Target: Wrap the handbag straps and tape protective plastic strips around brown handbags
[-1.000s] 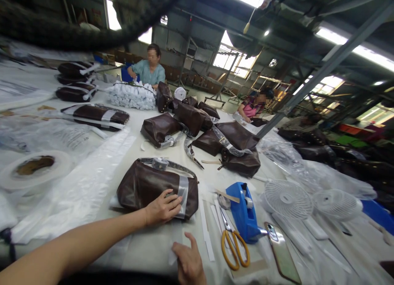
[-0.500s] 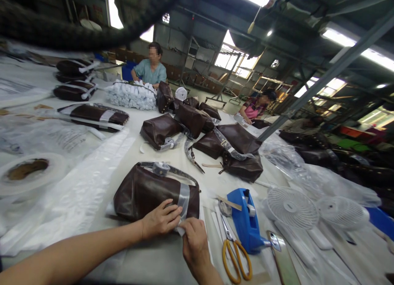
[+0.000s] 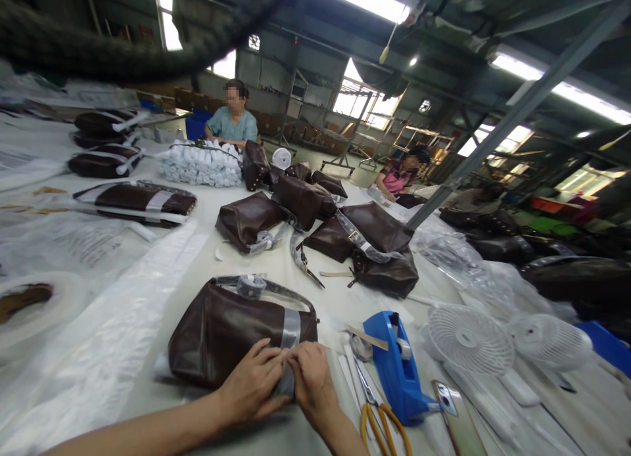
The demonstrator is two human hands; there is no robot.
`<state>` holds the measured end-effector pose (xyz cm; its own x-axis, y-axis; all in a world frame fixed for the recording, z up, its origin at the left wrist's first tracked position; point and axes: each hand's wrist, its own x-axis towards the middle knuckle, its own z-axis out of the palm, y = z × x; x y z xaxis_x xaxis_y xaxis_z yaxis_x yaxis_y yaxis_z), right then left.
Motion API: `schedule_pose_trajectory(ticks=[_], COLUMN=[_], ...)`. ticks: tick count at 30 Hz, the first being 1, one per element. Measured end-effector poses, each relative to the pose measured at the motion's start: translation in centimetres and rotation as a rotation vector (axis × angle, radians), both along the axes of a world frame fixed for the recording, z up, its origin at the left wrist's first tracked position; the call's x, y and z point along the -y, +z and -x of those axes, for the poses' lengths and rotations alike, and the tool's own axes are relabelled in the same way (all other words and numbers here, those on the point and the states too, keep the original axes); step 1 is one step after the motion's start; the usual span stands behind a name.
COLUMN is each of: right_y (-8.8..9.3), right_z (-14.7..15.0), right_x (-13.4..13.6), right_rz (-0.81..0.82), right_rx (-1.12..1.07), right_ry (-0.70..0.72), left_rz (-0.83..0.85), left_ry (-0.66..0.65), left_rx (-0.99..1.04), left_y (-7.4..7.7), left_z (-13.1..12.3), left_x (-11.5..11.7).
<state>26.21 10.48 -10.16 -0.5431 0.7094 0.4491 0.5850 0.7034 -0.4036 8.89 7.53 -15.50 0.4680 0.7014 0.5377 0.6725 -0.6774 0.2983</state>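
Note:
A dark brown handbag (image 3: pixel 224 331) lies on the table in front of me, its wrapped strap (image 3: pixel 290 294) along the top edge. A pale translucent strip (image 3: pixel 291 326) runs over the bag near its right end. My left hand (image 3: pixel 254 380) rests over the bag's near side, its fingers bent and its fingertips gripping at the strip. Closed in a pinch on the same strip, my right hand (image 3: pixel 314 382) meets the left fingertips. The strip's lower end shows between my hands, partly hidden by them.
To the right stand a blue tape dispenser (image 3: pixel 397 370), orange-handled scissors (image 3: pixel 379 420), a phone (image 3: pixel 456 416) and a white fan (image 3: pixel 470 336). More brown bags (image 3: pixel 377 229) lie beyond. A tape roll (image 3: pixel 37 305) is at left. Two people sit farther back.
My left fingers have slid toward the strip and bent, and my right hand has come up against them. The strip's end is drawn down over the bag's near side. The view has shifted slightly.

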Motion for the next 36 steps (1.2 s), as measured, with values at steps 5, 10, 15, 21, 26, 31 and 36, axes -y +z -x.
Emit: schedule_pose_trajectory(ticks=[5,10,15,21,26,31,36], right_y=[0.6,0.9,0.4,-0.4,-1.5,-2.2,-3.1], right_z=[-0.8,-1.3,-0.6,-0.3,-0.2,0.0,0.2], right_x=[0.3,1.3,0.5,-1.0,-1.3,-1.5,-1.5], right_rz=[0.407,0.666,0.584,0.472,0.414,0.352,0.312], right_rx=[-0.271,-0.385,-0.36,-0.256,-0.184,-0.162,-0.175], right_ry=[-0.128,-0.218,-0.273,-0.276,-0.32,-0.334,-0.352], left_rz=[0.039,0.035,0.096,0.107,0.145,0.11,-0.058], left_ry=[0.102,0.095,0.096,0.207,0.252,0.258,0.136], left_rx=[0.094,0.093,0.127,0.117,0.138,0.153,0.15], left_y=[0.3,0.8,0.8,1.3,1.6,1.4,1.1], left_z=[-1.2,-1.0,-1.2,-1.9,-2.1,-2.0,-1.6], left_x=[0.2,0.2,0.1,-0.5,-1.6,-2.3,-0.6])
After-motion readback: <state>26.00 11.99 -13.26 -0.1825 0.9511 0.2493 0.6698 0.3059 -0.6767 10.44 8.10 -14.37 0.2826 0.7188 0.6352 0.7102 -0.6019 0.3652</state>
